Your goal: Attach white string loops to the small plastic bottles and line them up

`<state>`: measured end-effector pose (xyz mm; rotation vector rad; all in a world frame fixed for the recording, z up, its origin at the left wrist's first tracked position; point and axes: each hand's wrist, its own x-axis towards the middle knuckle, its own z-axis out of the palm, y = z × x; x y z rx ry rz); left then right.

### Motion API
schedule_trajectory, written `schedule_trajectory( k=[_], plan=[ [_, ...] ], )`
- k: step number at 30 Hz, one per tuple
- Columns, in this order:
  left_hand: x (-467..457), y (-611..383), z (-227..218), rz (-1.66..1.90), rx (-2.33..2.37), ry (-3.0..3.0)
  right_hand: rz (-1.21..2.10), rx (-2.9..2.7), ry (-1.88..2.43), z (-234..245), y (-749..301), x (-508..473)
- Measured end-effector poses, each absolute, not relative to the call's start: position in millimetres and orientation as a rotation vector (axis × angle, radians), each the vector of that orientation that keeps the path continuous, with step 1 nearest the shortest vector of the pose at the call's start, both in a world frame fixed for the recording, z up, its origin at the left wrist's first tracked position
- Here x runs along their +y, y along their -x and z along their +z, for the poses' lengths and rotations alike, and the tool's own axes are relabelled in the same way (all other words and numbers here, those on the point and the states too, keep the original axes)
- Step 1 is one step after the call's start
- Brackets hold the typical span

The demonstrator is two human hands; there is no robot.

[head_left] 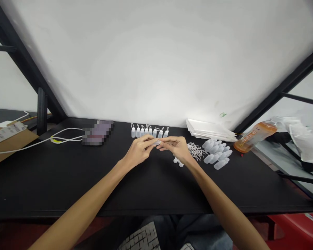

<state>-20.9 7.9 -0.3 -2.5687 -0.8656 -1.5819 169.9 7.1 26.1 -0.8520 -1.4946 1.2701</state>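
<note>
Over the middle of the black table, my left hand [138, 150] is closed on a small translucent plastic bottle [157, 142]. My right hand [177, 147] pinches the other end of it; whether a cap is between those fingers is hidden. Just behind my hands, a row of several small bottles [146, 131] stands upright, with white loops at their tops. Right of my right hand lies a heap of white loop cords [195, 151]. Beyond it, several small bottles without loops [216, 152] lie grouped on their sides. A few white caps [181, 164] show partly beneath my right wrist.
A stack of white sheets [208, 130] lies against the wall. At the right is an orange drink bottle [255, 136], tipped over. On the left are a blurred purple phone-like object [100, 133], a white cable [67, 139] and a brown package [13, 142]. Black frame bars flank the table [94, 187].
</note>
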Motion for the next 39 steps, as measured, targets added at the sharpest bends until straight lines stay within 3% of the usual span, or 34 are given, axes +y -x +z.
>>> schedule_trajectory(
  k=[14,25,39],
  plan=[
    [5.9,24.3,12.6,-1.44,-1.408,2.884,1.124,-1.604,0.878,24.1,-172.4,12.2],
    [5.0,24.9,6.5,-1.506,-1.281,2.77,1.134,-1.71,0.802,18.9,-173.0,12.3],
    [-0.2,21.6,5.5,-1.315,-1.035,2.546,1.295,-1.613,0.823,29.4,-176.1,8.2]
  ],
)
